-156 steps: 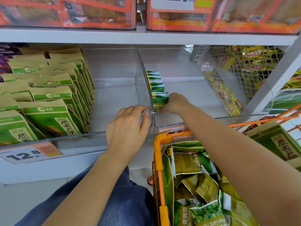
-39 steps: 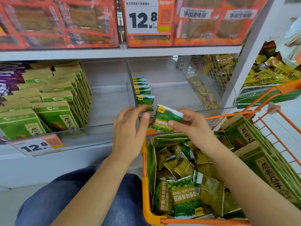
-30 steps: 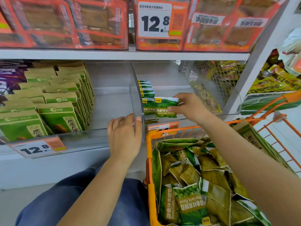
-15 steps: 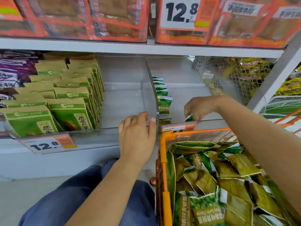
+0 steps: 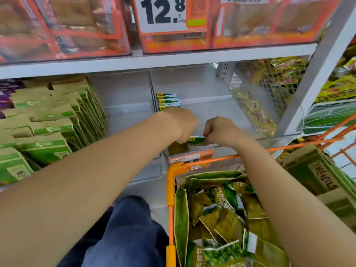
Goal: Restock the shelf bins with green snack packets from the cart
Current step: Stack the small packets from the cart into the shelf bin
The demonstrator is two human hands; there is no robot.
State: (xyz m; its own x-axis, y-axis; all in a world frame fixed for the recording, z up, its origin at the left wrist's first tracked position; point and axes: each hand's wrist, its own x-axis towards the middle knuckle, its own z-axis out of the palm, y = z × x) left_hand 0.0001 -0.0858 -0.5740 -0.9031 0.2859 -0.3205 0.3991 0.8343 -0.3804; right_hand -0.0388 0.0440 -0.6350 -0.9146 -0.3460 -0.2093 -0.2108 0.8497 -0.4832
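Both my hands are inside the clear shelf bin [image 5: 273, 139] to the right of the divider. My right hand [image 5: 221, 132] pinches the top edge of a green snack packet [image 5: 196, 140] that stands at the bin's front. My left hand [image 5: 181, 124] reaches over the divider, its fingers curled down at the packet's left end. Behind my left hand a row of upright green packets [image 5: 167, 101] lines the divider. The orange cart [image 5: 170, 189] below holds several loose green packets [image 5: 217, 218].
The left bin holds rows of larger green-and-tan bags [image 5: 48, 128]. Orange boxes and a 12.8 price sign [image 5: 163, 14] fill the shelf above. A mesh basket of yellow snacks [image 5: 269, 93] stands to the right. My blue-jeaned knee [image 5: 125, 237] is left of the cart.
My left hand left the front edge of the bin and reached over the divider to the packet. My right hand stayed low in the bin, holding the packet.
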